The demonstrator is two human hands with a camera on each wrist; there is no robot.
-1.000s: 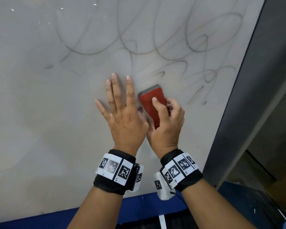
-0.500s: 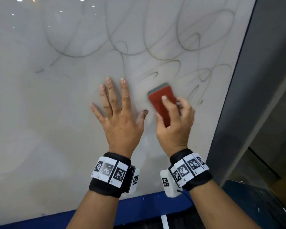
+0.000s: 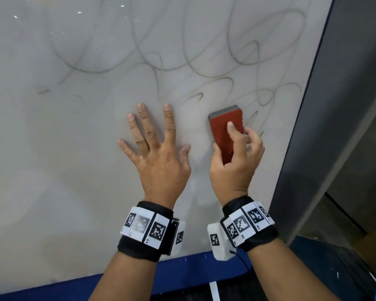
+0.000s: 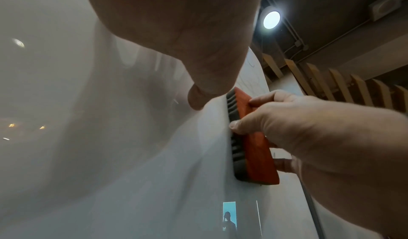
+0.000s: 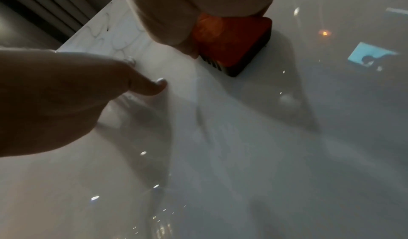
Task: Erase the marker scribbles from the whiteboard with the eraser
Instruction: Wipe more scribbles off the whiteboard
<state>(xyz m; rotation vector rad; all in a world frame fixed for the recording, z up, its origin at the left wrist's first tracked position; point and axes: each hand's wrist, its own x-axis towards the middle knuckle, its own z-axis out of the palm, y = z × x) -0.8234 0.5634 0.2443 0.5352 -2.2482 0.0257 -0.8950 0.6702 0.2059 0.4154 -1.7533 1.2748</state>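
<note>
A whiteboard (image 3: pixel 63 170) fills the head view, with faint grey marker scribbles (image 3: pixel 182 61) looping across its upper half. My right hand (image 3: pixel 234 161) grips a red eraser (image 3: pixel 225 131) with a grey felt face and holds it flat against the board near the right edge, just under the lowest scribbles. The left wrist view shows the eraser (image 4: pixel 253 148) edge-on, felt side on the board, thumb and fingers round it. My left hand (image 3: pixel 156 153) lies flat on the board to the eraser's left, fingers spread and straight. The eraser (image 5: pixel 229 43) also shows in the right wrist view.
A dark grey frame (image 3: pixel 326 118) runs down the board's right edge, with a darker recess beyond it. A blue ledge (image 3: pixel 182 270) runs along the bottom of the board. The lower left of the board bears only faint smears.
My right hand has slid the eraser to the right, away from the left hand. The left hand stays flat on the board, its fingers spread wider.
</note>
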